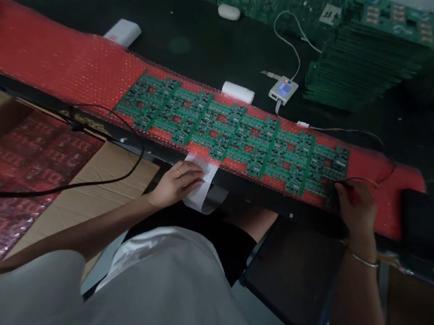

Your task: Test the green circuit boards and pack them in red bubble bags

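Note:
A row of green circuit boards (214, 129) lies joined on red bubble wrap (71, 60) along the table. My left hand (174, 183) rests on a white paper strip (198, 198) that hangs over the front edge, its fingers stretched out flat. At the right end of the boards my right hand (359, 208) is closed, thumb and fingers pinched at the last board. A thin wire (393, 164) runs into its grip from behind. The tip it holds is mostly hidden by the fingers.
Behind the boards sit a small device with a lit screen (283, 89), a white cylinder (238, 92) and a white box (123, 32). Stacked circuit boards (358, 64) stand at the back right. A black cable (71, 188) crosses the left side above a cardboard box (116, 168).

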